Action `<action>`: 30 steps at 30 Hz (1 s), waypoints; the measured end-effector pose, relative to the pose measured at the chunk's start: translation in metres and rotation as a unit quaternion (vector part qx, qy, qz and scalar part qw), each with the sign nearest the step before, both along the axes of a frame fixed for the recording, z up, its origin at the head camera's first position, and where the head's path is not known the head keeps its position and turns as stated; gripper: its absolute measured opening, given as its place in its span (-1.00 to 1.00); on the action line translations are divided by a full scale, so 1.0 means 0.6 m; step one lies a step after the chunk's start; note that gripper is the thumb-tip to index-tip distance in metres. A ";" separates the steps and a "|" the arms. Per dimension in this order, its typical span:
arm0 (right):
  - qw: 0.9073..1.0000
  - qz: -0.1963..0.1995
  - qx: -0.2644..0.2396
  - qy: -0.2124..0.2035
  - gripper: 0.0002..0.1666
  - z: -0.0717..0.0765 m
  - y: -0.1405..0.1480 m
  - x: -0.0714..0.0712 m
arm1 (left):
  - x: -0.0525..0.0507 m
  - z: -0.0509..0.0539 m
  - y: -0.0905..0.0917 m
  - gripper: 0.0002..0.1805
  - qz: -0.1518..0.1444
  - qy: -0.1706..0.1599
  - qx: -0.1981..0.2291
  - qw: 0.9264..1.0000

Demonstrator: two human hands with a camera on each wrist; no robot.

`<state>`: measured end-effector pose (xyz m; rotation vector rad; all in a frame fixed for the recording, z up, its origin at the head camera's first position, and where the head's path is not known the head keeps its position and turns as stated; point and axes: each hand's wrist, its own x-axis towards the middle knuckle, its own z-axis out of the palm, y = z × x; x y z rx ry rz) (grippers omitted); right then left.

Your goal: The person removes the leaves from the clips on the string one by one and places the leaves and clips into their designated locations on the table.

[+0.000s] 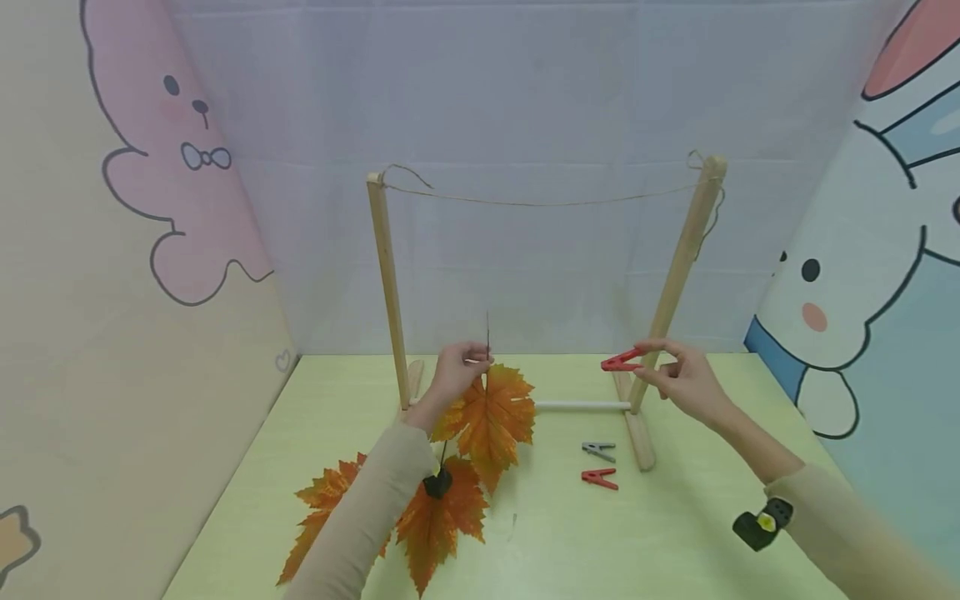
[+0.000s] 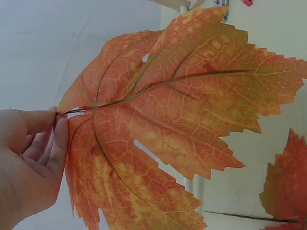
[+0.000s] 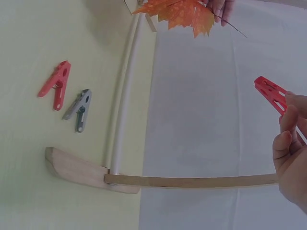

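My left hand (image 1: 459, 372) pinches the thin dark stem of an orange artificial maple leaf (image 1: 487, 425), which hangs below the fingers over the table. The left wrist view shows the leaf (image 2: 158, 100) spread wide, with its stem between thumb and fingertips of the left hand (image 2: 36, 148). My right hand (image 1: 686, 379) holds a red clothespin (image 1: 621, 361) by its handle ends, in the air near the right post. In the right wrist view the clothespin (image 3: 271, 93) points away from the thumb and fingers. A twine line (image 1: 540, 202) sags between two wooden posts above both hands.
The left post (image 1: 388, 292) and right post (image 1: 678, 275) stand on wooden feet joined by a white rod (image 1: 581, 406). A grey clothespin (image 1: 598, 451) and another red clothespin (image 1: 600, 478) lie on the table. Two more maple leaves lie front left, one (image 1: 446, 521) partly under the left forearm.
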<state>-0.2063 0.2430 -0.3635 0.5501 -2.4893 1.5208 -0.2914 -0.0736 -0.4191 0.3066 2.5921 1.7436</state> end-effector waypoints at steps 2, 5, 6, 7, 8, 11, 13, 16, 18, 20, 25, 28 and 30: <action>1.000 -0.007 0.003 -0.010 -0.64 -0.017 0.007 -0.003 | 0.000 -0.010 0.002 -0.77 -0.007 -0.015 0.009 1.000; 1.000 -0.011 0.000 -0.017 -0.62 -0.045 0.018 -0.012 | 0.000 -0.026 0.005 -0.76 -0.016 -0.038 0.016 0.999; 1.000 -0.013 0.003 -0.019 -0.62 -0.053 0.022 -0.014 | 0.001 -0.032 0.005 -0.76 -0.019 -0.042 0.016 0.999; 1.000 -0.016 0.004 -0.024 -0.61 -0.062 0.025 -0.016 | 0.002 -0.037 0.005 -0.76 -0.022 -0.046 0.015 0.999; 0.999 -0.017 0.006 -0.027 -0.60 -0.069 0.027 -0.017 | 0.004 -0.040 0.004 -0.76 -0.025 -0.051 0.013 0.998; 0.999 -0.021 0.010 -0.039 -0.58 -0.082 0.029 -0.015 | 0.011 -0.049 0.001 -0.76 -0.033 -0.058 0.014 0.998; 0.999 -0.023 0.008 -0.044 -0.57 -0.089 0.029 -0.012 | 0.015 -0.054 -0.002 -0.76 -0.034 -0.060 0.017 0.997; 0.999 -0.026 0.005 -0.044 -0.57 -0.099 0.029 -0.008 | 0.021 -0.059 -0.007 -0.76 -0.034 -0.057 0.018 0.998; 0.999 -0.027 0.003 -0.046 -0.57 -0.106 0.030 -0.004 | 0.024 -0.066 -0.010 -0.76 -0.033 -0.053 0.016 0.998; 0.998 -0.027 0.000 -0.048 -0.58 -0.113 0.031 -0.001 | 0.026 -0.071 -0.013 -0.76 -0.032 -0.051 0.010 0.998; 0.998 -0.024 -0.006 -0.066 -0.57 -0.131 0.033 0.008 | 0.031 -0.085 -0.021 -0.75 -0.019 -0.071 0.012 0.997; 0.997 -0.028 -0.006 -0.074 -0.57 -0.138 0.035 0.012 | 0.035 -0.092 -0.025 -0.75 -0.013 -0.083 0.014 0.996; 0.996 -0.035 0.002 -0.077 -0.57 -0.140 0.036 0.014 | 0.037 -0.095 -0.026 -0.75 -0.006 -0.096 0.016 0.995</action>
